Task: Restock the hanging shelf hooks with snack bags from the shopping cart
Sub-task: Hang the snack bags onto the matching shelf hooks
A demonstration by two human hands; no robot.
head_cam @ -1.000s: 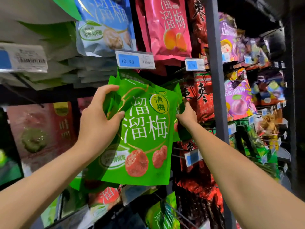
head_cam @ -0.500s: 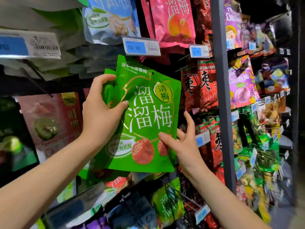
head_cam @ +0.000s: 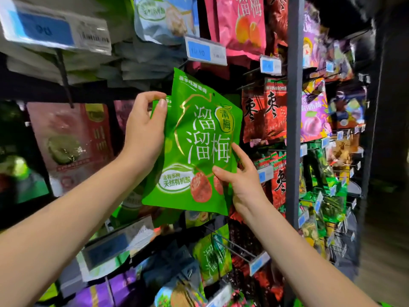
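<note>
The left hand [head_cam: 143, 129] grasps the green bag [head_cam: 199, 147] by its upper left edge, thumb on the front and fingers curled round behind. The top edge of a second green pack shows just behind the bag, under that thumb. The right hand [head_cam: 241, 182] is at the bag's lower right. Its thumb lies on the front by the printed plums and its forefinger runs nearly straight up the right edge. Whether its other fingers clasp the bag from behind I cannot tell.

The bag is held up, tilted a little to the right, in front of the hanging shelf, just below a blue price tag [head_cam: 205, 52]. Whether the hole near its top sits on a hook I cannot tell.

Above that tag hang a pale blue bag [head_cam: 163, 16] and, beside it, a pink bag [head_cam: 241, 25]. To the right of the green bag, red bags [head_cam: 263, 111] hang in a row, with more red ones below them. These run up to a grey post [head_cam: 294, 107].

Past the post, purple bags [head_cam: 314, 116] hang above a crowd of green and yellow packs. To the left of the left hand hangs a blurred red-and-pink bag [head_cam: 70, 142], under a large tag [head_cam: 55, 29] on a dark arm.

Below the held bag, a wire hook [head_cam: 230, 242] juts forward. A smaller green pack [head_cam: 212, 255] hangs just beside it.
</note>
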